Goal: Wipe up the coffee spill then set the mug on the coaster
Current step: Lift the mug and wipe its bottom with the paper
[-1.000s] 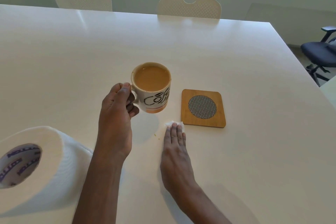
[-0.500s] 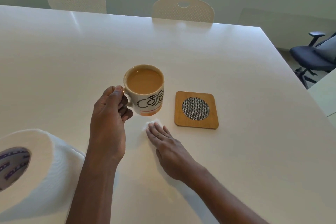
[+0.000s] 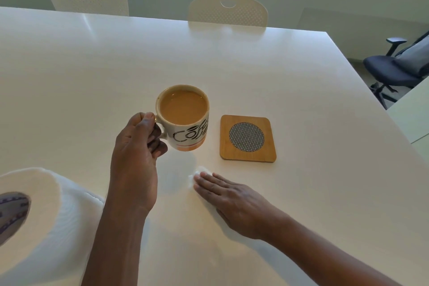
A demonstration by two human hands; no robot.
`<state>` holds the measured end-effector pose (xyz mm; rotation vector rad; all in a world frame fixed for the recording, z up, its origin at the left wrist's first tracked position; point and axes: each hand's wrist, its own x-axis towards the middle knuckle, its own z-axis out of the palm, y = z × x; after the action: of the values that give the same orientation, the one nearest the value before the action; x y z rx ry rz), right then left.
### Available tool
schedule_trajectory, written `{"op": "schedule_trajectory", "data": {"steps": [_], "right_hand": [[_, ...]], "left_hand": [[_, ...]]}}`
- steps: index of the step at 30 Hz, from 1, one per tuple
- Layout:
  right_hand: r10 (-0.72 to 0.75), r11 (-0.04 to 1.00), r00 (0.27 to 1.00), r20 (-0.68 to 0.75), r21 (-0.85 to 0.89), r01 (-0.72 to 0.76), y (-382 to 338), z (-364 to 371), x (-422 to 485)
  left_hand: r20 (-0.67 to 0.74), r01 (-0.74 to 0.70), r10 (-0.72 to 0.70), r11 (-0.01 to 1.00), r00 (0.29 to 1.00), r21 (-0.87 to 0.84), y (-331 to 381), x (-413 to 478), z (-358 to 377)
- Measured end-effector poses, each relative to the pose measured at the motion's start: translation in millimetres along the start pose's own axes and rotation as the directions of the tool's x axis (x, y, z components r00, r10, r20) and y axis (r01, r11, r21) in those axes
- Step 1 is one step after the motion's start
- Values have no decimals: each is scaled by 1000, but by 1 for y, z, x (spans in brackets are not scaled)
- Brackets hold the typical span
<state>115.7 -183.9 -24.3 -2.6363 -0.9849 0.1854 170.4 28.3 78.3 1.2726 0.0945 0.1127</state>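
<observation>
My left hand [image 3: 137,155] grips the handle of a white mug [image 3: 185,121] full of milky coffee and holds it just above the white table [image 3: 92,65]. To the mug's right, a square wooden coaster [image 3: 248,138] with a round mesh centre lies flat with nothing on it. My right hand [image 3: 229,195] lies flat, fingers pointing left, pressing a small white tissue [image 3: 197,173] onto the table below the mug. Only the tissue's edge shows past the fingertips. No coffee stain is visible on the table.
A large roll of paper towel [image 3: 39,220] lies on its side at the near left. Two white chairs [image 3: 227,10] stand behind the table's far edge. A dark office chair [image 3: 394,69] is off the right side, by another white surface [image 3: 413,114].
My right hand has swept the tissue leftward and turned, from beside the coaster's corner to below the mug. The mug stays lifted in my left hand.
</observation>
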Motion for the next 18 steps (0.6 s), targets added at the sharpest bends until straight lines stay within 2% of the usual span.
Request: {"op": "schedule_trajectory", "data": {"steps": [4, 6, 9, 14, 18], "right_hand": [[258, 965, 963, -76, -24, -261, -13, 11, -8], [397, 914, 905, -153, -20, -404, -27, 17, -15], [504, 836, 819, -274, -84, -543, -58, 30, -25], [514, 842, 843, -159, -98, -531, -98, 40, -15], [428, 890, 878, -216, -70, -451, -98, 37, 12]], "left_hand": [[4, 9, -9, 1000, 1000, -6, 0, -3, -3], [7, 16, -16, 1000, 1000, -7, -1, -5, -4], [10, 26, -26, 1000, 1000, -16, -2, -8, -3], [27, 18, -17, 1000, 999, -26, 2, -11, -1], [25, 15, -14, 1000, 1000, -28, 5, -12, 1]]}}
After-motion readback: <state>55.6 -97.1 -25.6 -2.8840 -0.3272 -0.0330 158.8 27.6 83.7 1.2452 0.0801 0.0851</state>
